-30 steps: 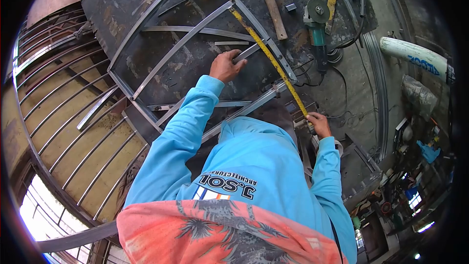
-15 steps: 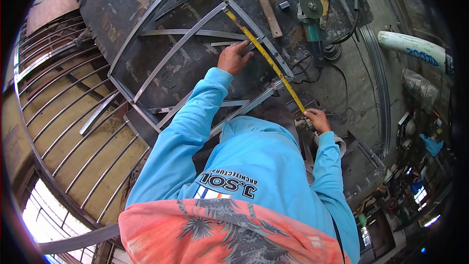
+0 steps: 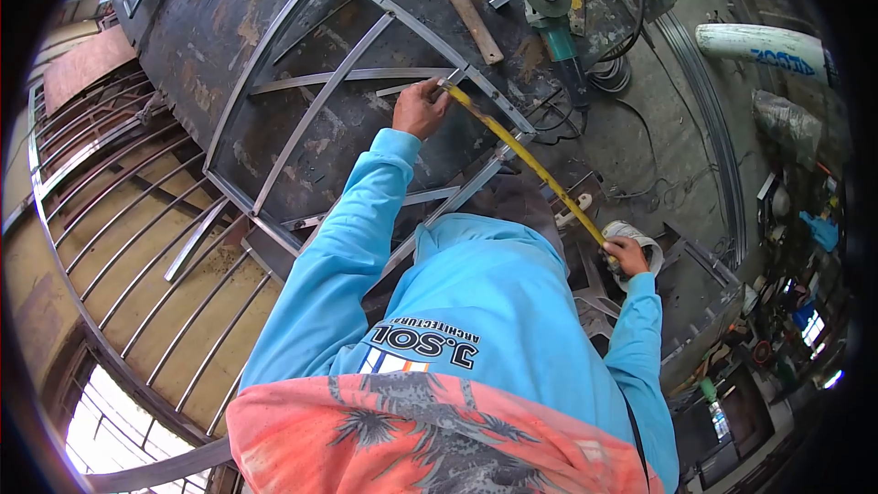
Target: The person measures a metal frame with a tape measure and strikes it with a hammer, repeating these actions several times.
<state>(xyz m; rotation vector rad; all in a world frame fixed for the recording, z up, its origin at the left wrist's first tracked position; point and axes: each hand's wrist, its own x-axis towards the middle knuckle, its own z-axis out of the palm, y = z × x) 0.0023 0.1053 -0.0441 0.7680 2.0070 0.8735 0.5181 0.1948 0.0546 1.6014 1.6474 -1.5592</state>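
Observation:
A yellow tape measure (image 3: 526, 155) stretches diagonally across the right side of a metal frame (image 3: 325, 87) with curved bars. Its far end is at the fingertips of my left hand (image 3: 421, 112), which is closed in a pinch on it beside the short crossbar of the frame. My right hand (image 3: 627, 256) grips the near end of the tape, out past the frame's corner; its fingers hide whatever case is there. Just behind that hand sits a whitish round container (image 3: 646, 245), partly covered.
A hammer (image 3: 457, 5) and an angle grinder (image 3: 556, 32) with a cord lie beyond the frame on the dark metal table (image 3: 201, 37). Long metal bars (image 3: 700, 119) and a white pipe (image 3: 764, 46) are to the right. A barred grille (image 3: 137, 210) stands at left.
The tape's far end has moved off the curved inner bar, down to my left hand, whose fingers have closed. My right hand has moved outward and nearer to me with the tape.

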